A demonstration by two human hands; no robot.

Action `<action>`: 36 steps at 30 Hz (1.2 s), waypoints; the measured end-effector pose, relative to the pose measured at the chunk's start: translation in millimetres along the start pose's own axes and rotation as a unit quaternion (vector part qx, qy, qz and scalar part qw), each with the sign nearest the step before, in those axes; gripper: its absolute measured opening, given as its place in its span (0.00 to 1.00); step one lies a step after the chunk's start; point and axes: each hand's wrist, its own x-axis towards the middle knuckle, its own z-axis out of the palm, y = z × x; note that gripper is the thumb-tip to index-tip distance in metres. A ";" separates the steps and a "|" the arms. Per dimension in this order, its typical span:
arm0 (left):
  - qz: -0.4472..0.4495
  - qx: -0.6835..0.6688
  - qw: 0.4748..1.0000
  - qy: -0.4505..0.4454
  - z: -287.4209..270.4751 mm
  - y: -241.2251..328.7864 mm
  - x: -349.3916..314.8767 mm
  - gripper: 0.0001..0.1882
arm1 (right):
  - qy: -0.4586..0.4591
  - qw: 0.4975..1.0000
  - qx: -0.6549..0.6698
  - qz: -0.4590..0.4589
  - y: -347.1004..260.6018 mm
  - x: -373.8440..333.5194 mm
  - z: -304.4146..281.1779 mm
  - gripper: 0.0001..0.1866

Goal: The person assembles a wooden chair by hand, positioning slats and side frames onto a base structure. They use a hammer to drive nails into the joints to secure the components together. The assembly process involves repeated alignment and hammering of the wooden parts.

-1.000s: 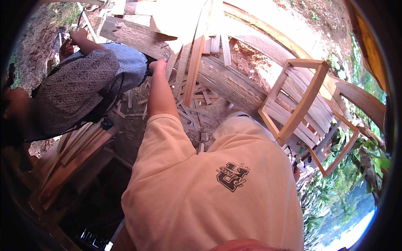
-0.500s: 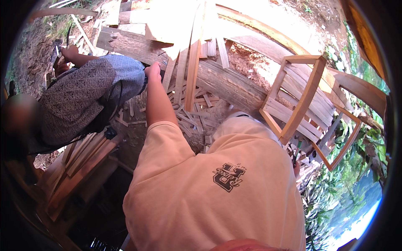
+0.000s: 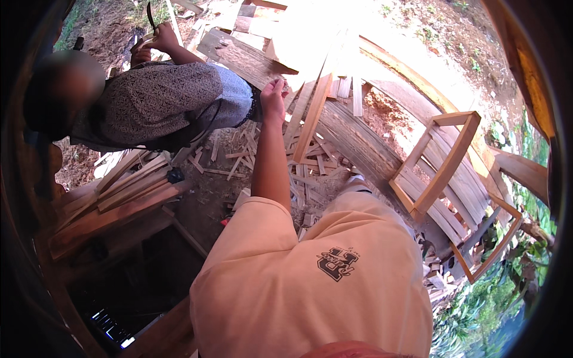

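My left arm stretches forward from the tan sleeve. My left hand [image 3: 274, 100] is held up with its fingers curled together, in front of the wooden planks and close to the co-worker's side. What it holds, if anything, is too small to make out. Nearest to it are thin upright wood strips [image 3: 313, 119] leaning on a weathered beam [image 3: 355, 134]. My right hand is out of sight, beyond my shirt.
At left, a co-worker in a patterned shirt [image 3: 161, 89] holds a curved blade [image 3: 150, 15]. Wooden frames [image 3: 447, 167] stand at right. Wood offcuts [image 3: 242, 158] litter the ground; stacked boards [image 3: 119, 209] lie at lower left.
The view has swung, shifting the scene rightward. My left hand's fingers now show curled. A hand beside a green-handled object at my right side has gone out of sight.
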 end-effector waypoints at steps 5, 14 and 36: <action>0.071 -0.085 0.992 -0.066 60.3 59.0 -74.7 0.13 | 0.007 1.000 0.016 -0.006 53.3 -15.2 -20.7 0.15; 0.218 -0.109 0.949 -0.202 129.7 134.7 -273.8 0.09 | 0.004 0.996 0.036 0.080 138.5 -36.9 -85.6 0.15; 0.251 0.334 0.786 -0.456 437.7 -406.5 -564.2 0.03 | 0.037 0.805 0.589 -0.057 96.8 282.1 -38.6 0.18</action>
